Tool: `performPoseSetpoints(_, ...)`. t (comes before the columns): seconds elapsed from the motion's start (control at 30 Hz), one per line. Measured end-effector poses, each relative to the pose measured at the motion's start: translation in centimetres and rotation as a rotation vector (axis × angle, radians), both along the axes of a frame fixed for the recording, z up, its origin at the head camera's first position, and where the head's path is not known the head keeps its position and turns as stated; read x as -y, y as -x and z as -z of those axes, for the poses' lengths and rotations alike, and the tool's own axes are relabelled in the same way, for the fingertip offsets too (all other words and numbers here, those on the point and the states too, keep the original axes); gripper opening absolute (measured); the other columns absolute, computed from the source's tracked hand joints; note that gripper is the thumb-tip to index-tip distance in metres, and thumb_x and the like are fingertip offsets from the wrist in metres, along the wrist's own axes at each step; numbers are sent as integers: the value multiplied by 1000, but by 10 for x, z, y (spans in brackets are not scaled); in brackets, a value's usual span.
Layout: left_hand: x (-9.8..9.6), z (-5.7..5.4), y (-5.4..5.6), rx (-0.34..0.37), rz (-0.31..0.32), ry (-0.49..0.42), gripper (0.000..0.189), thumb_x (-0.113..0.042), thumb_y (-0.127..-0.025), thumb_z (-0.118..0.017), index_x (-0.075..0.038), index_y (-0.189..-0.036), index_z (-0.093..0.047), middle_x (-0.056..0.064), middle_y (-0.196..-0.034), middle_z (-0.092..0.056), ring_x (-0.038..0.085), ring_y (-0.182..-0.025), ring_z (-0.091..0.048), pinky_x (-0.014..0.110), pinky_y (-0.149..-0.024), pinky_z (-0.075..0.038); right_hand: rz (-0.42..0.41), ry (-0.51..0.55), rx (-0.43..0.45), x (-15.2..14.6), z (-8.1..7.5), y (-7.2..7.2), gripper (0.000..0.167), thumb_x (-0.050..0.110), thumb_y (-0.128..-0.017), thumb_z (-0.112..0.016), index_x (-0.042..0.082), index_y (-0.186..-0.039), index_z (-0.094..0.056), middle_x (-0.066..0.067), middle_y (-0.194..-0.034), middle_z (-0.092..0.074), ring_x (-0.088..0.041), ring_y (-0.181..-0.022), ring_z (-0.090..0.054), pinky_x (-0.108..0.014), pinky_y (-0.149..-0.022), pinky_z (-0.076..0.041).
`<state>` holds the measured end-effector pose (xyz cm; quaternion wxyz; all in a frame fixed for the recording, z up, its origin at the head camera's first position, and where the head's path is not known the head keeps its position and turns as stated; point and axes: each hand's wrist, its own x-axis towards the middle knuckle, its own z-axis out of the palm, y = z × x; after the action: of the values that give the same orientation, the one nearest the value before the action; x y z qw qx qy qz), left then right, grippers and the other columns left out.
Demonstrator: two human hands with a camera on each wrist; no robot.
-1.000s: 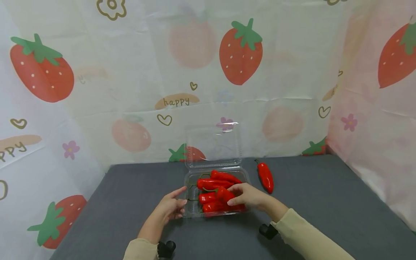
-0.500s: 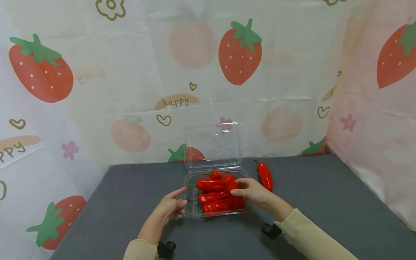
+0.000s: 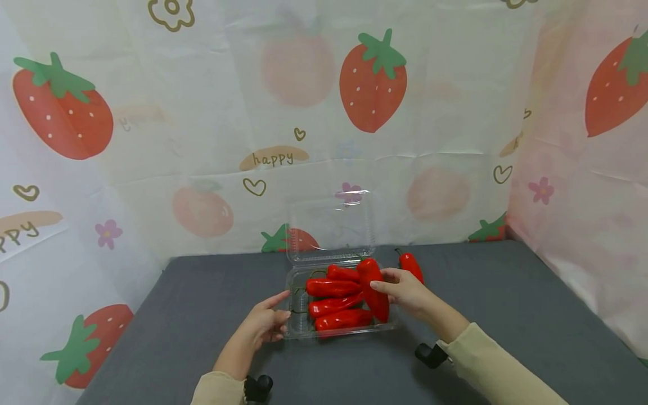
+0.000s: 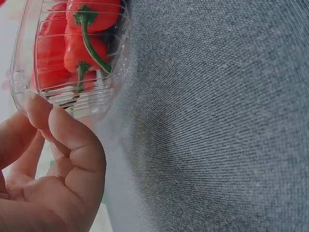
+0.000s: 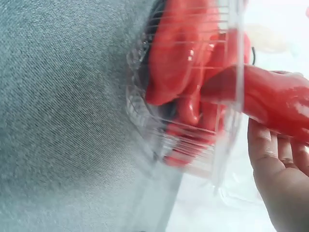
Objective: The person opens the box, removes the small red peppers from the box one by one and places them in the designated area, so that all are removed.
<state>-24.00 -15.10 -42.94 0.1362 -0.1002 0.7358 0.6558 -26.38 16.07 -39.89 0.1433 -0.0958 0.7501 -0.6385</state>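
A clear plastic clamshell box (image 3: 304,333) stands with its lid up, several red peppers (image 3: 334,288) lying inside with green stems to the left. My right hand (image 3: 409,290) grips another red pepper (image 3: 373,289) by its side, thumb in front. This pepper is tilted above the box's right end, tip toward me; in the right wrist view its narrow end overlaps the box wall. My left hand (image 3: 265,322) pinches the box's left rim between thumb and fingertips, as the left wrist view shows at the rim corner (image 4: 20,89).
One more red pepper (image 3: 410,266) lies on the grey cloth (image 3: 212,292) beyond my right hand, partly hidden by it. The raised transparent lid (image 3: 331,225) leans near a printed curtain (image 3: 435,112) that runs along the back and sides.
My right hand has lifted the pepper and moved right with it, turning it from over the pile to the box's right end. The left hand stays at the rim.
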Motion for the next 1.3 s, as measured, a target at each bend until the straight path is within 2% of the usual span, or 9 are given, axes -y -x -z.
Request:
performPoseSetpoints(0.3, 0, 1, 1, 2, -8, 12, 57, 3, -94, -54, -8, -148, -41, 0, -62, -40, 13, -53, -47, 25, -49, -43, -15, 87, -19, -10, -7, 1, 47, 17, -98, -59, -15, -129, -45, -8, -108, -62, -18, -95, -62, -38, -87, -50)
performPoseSetpoints(0.47, 1, 1, 0, 0, -9, 15, 56, 3, -94, -54, -8, -148, -42, 1, -63, -40, 14, -53, -47, 26, -49, -43, 16, 95, -30, -14, -10, 2, 48, 17, -98, -59, -16, -130, -45, -8, -108, -61, -17, -94, -61, -35, -86, -50)
performPoseSetpoints(0.63, 0, 1, 0, 1, -9, 11, 56, 3, -94, -55, -7, -147, -42, 0, -63, -40, 13, -53, -47, 26, -49, -43, 52, 87, -24, -18, -12, 1, 50, 19, -98, -59, -15, -131, -44, -10, -112, -60, -17, -95, -60, -34, -85, -51)
performPoseSetpoints(0.9, -1, 0, 0, 10, -12, 16, 56, 3, -94, -55, -8, -147, -42, 1, -64, -42, 13, -53, -48, 25, -49, -43, 106, 41, -11, -24, -16, 0, 53, 25, -98, -59, -11, -134, -45, -19, -125, -54, -20, -102, -59, -38, -90, -50)
performPoseSetpoints(1.3, -2, 1, 1, 5, -12, 25, 55, 3, -94, -54, -8, -147, -42, 1, -65, -43, 13, -54, -47, 25, -49, -43, 151, 34, -19, -39, -18, -1, 60, 25, -99, -58, -13, -140, -37, -25, -131, -50, -20, -97, -60, -37, -86, -51)
